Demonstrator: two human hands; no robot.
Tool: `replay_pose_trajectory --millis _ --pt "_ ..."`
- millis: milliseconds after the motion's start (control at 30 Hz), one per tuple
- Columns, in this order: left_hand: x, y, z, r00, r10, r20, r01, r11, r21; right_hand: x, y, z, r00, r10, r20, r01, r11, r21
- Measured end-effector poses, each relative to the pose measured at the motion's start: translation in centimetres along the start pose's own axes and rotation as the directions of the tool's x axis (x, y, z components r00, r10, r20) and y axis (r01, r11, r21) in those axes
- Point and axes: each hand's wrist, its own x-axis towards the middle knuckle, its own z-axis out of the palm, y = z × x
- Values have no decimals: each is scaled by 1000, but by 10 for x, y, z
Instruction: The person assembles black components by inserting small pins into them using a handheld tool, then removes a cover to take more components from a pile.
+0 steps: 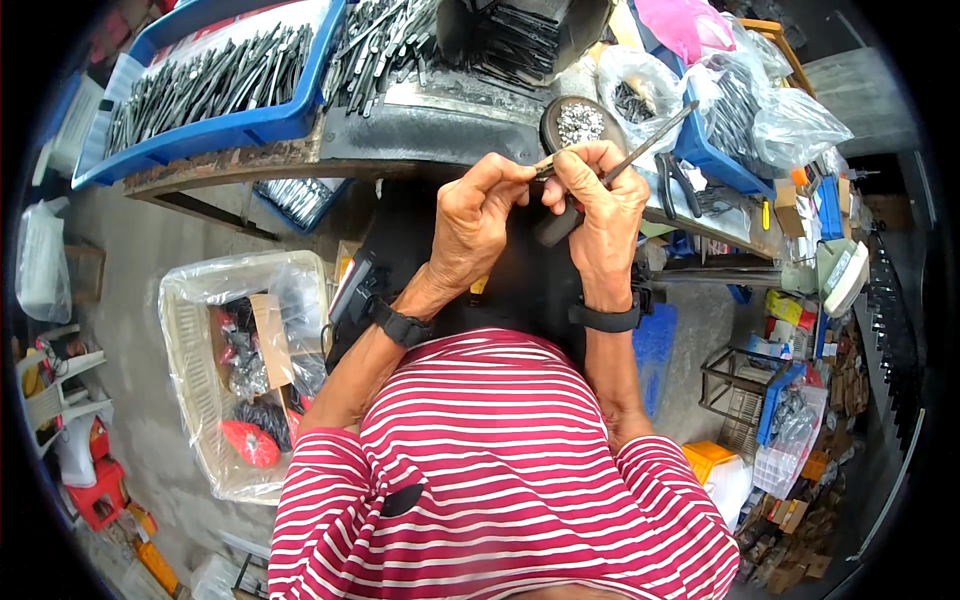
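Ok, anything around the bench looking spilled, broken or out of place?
Nothing stands out. Both hands, left hand and right hand, pinch a thin metal tool over the bench edge; the small parts sit inside their round dish and the metal pieces inside the blue tray.

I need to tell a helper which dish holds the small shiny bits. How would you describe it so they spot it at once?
Start at the long blue tray of dark metal rods on the bench, then go right. Just above the right hand sits a round dark dish. Unlike the bags beside it, it holds small silvery pieces.

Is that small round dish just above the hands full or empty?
Partly full. The round dish holds a heap of small shiny metal bits in its middle, with dark rim bare around them.
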Motion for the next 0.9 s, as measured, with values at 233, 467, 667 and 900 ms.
replay_pose_trajectory --millis 233,467,667,900 --pt "19 -8 5 997 -70 -12 66 979 -194 11 -8 2 996 -89 10 90 990 -109" --pt "41 -11 6 994 -109 -10 87 841 -534 30 -10 -26 979 202 -18 -170 867 469" --pt "50 -31 5 998 -57 21 57 789 -611 37 -19 -43 930 347 122 -319 598 735" --pt "48 -43 8 997 -67 30 70 747 -661 43 -44 -15 980 -176 95 140 942 305"
